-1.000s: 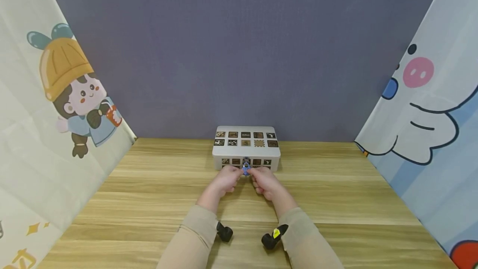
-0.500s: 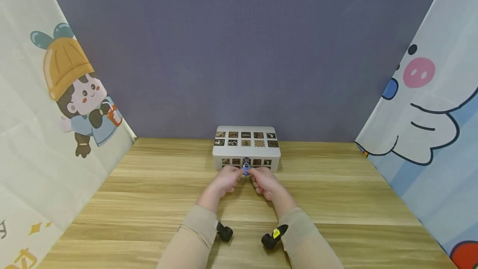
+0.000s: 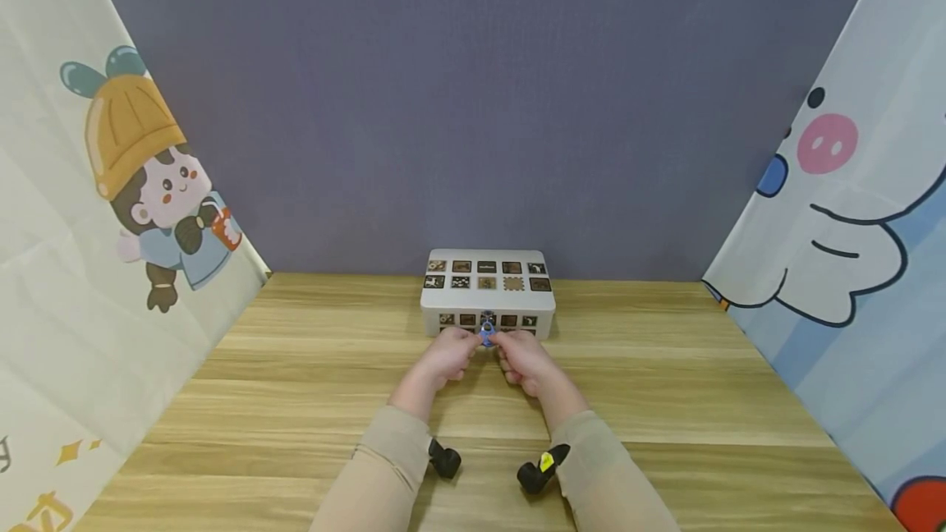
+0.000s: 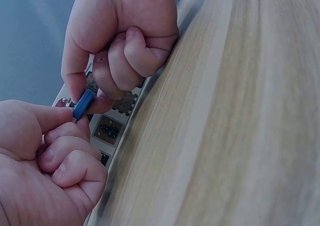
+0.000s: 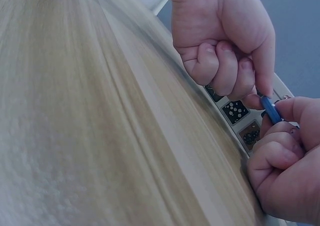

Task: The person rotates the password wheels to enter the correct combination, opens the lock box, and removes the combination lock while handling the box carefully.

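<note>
Fingers on both hands closed to a tight pinch, gap no wider than the thing between: left hand (image 3: 449,353) and right hand (image 3: 526,360), thumb and forefinger each, on one small blue piece (image 3: 488,338).

Head view: I'm seeing the blue piece at the middle front of a white box (image 3: 486,300), held low against its picture-printed face. Ring-like loop (image 3: 488,323) up top, so probably a padlock; can't tell if it's hooked through anything. Box sits on the wooden table (image 3: 310,401), in front of a dark backdrop (image 3: 473,121). Only this view gets the whole box, the loop and both sleeves (image 3: 395,458).

Left wrist view: blue piece edge-on, a narrow slab, something the head view doesn't give. Also shows the other fingers of both hands curled into the palms, hidden from above. Box face behind, partly covered.

Right wrist view: same pinch mirrored, slab tilted, thumb ends plainly on it. Loop not clear here.

Handling, my guess: light, stiff, not fragile; smooth sides could slip, and it's small, so little room for two pairs of fingers. Best hold is by the opposite side edges of the body, leaving the loop free.
</note>
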Demonstrator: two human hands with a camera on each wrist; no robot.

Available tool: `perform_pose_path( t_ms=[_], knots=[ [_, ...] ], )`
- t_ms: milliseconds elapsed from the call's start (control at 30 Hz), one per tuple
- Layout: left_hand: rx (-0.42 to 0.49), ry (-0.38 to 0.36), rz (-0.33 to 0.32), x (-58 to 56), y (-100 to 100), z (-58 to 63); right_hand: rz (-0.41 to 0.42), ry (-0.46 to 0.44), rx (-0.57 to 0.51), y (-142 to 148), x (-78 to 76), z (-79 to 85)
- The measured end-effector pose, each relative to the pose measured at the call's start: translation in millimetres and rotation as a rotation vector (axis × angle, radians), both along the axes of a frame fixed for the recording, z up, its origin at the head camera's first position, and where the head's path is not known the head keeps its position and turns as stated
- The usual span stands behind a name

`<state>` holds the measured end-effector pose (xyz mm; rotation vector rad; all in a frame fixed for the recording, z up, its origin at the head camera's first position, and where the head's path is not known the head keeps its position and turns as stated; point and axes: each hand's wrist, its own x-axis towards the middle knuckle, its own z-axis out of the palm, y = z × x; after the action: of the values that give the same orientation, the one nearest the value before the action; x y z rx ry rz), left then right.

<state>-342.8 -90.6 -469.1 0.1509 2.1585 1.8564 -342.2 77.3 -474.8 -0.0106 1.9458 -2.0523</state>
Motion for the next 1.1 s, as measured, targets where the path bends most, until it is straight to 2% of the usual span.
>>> perform_pose_path(
  t_ms=[600, 1100],
  knots=[
    [-0.001, 0.0, -0.004, -0.6, -0.5, -0.7, -0.018, -0.016, 0.024, 0.4, -0.1, 0.5],
    [-0.011, -0.005, 0.005, 0.5, -1.4, 1.4, -0.051, -0.1, -0.088, 12.4, -3.6, 3.7]
  ],
)
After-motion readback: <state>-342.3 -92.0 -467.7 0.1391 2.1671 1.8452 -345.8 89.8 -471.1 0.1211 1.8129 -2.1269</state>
